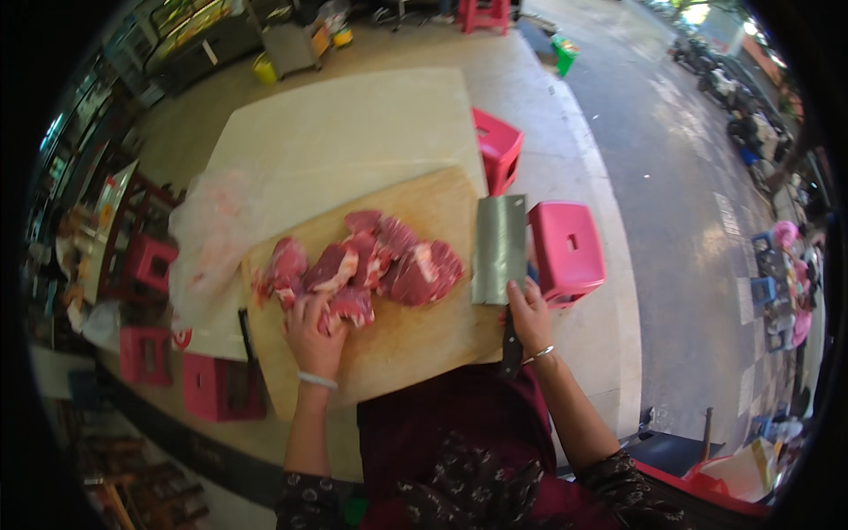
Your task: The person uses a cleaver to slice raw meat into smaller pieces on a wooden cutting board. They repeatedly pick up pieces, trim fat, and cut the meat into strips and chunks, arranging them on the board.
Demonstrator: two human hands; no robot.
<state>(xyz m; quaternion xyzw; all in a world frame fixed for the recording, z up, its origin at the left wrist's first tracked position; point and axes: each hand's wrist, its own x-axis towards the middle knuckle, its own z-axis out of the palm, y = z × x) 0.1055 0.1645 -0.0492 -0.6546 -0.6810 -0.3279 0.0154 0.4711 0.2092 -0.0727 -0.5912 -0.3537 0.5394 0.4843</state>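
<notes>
Several chunks of raw red meat (404, 265) with pale fat lie in a loose group on a wooden cutting board (411, 358). My left hand (317, 334) bends its fingers over a smaller piece of meat (354, 306) at the near left of the group, gripping it. In my right hand (530, 315) is a cleaver (500, 248). Its broad metal blade points away from me at the board's right edge, and its dark handle runs back under the hand. How the fingers wrap beneath it is hidden.
The board sits on a pale table (351, 119). A clear plastic bag (215, 225) lies to its left. Near the board's left edge, a dark handle (246, 334) sticks out. Pink plastic stools (568, 248) stand beside the table on the right and left.
</notes>
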